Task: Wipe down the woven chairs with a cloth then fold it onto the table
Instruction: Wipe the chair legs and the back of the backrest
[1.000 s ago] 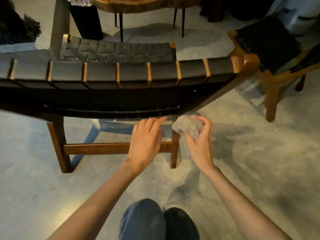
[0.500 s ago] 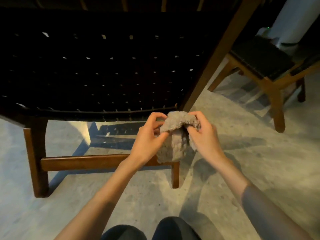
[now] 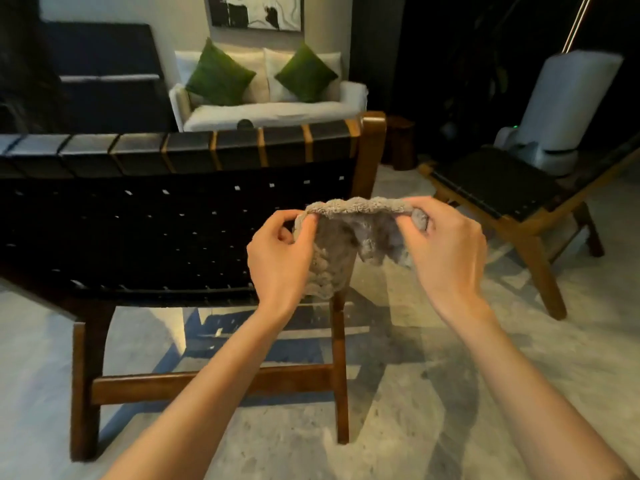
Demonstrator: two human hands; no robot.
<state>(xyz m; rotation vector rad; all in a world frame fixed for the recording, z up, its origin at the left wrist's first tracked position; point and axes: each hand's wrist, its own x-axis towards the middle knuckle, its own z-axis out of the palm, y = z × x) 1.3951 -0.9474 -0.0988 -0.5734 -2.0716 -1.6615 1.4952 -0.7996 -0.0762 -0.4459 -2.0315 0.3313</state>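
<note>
No readable text, labels or nos. anywhere in view.

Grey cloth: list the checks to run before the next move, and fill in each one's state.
1. Left hand pinches the grey fluffy cloth: ok.
2. Right hand pinches its other end: ok.
3. Cloth spread flat for folding: not ok, hangs bunched.
4. Table in reach: cannot tell, none in view.
5. Black woven wooden chair in front wiped: cannot tell.
6. Second woven chair on the right wiped: cannot tell.
</note>
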